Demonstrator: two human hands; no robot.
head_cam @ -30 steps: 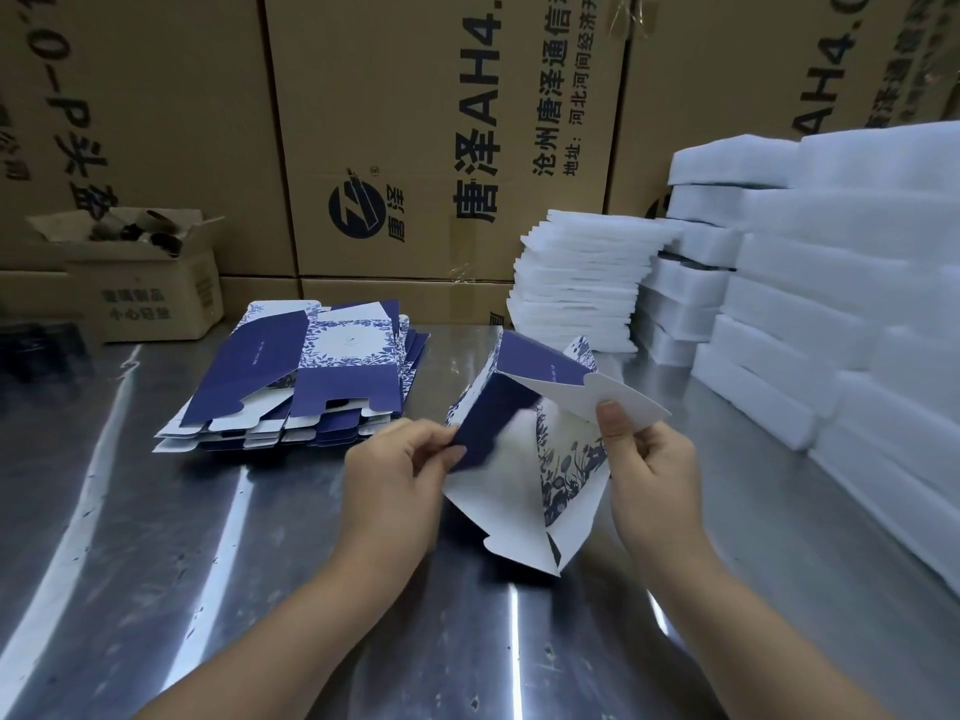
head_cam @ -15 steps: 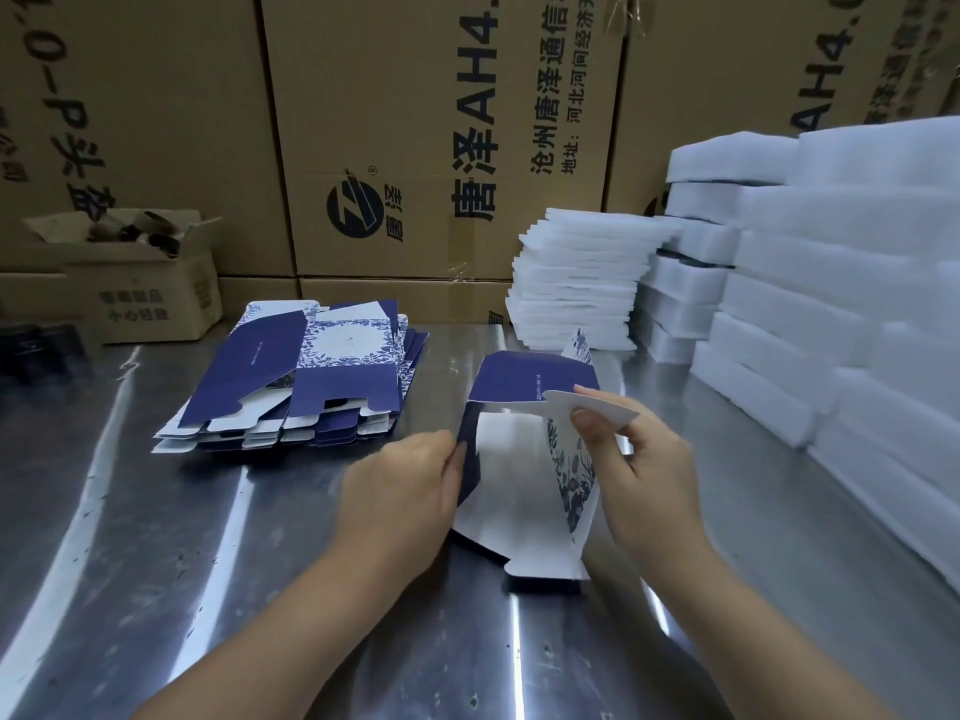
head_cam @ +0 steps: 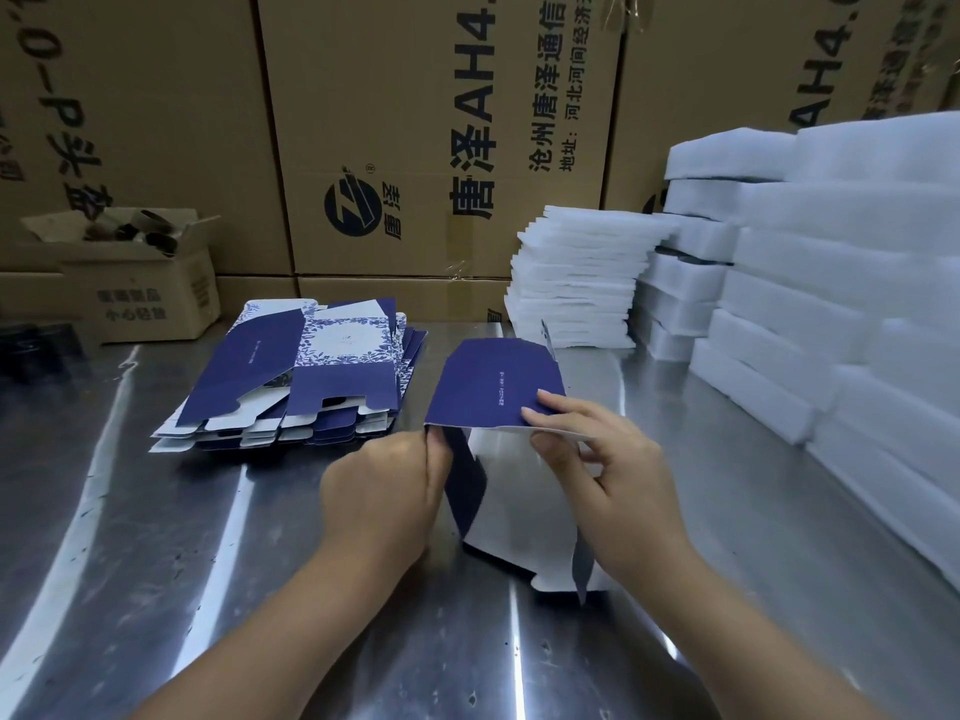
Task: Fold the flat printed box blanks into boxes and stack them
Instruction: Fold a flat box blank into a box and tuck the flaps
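- The half-opened box blank [head_cam: 511, 504] stood on the steel worktop [head_cam: 156, 537] between both hands. Its white inside faced the camera and its navy panel [head_cam: 496, 381] was tipped over the top.
- The left hand [head_cam: 384, 491] had a closed grip, pinching the near left corner where the navy panel met the side wall. The right hand [head_cam: 608, 459] pinched the panel's right edge, thumb on top and fingers beneath.
- The step in hand looked to be squaring the sleeve. It would likely go best by pushing the two pinched corners toward each other along the printed creases, so that the walls stood upright rather than bowing.
- The base edge probably ought to rest on the worktop as a pivot, and the loose lower flap [head_cam: 582, 569] needed watching for a stray fold.
- The pile of flat blanks [head_cam: 291, 376] lay well apart to the left, and no finished boxes were visible.
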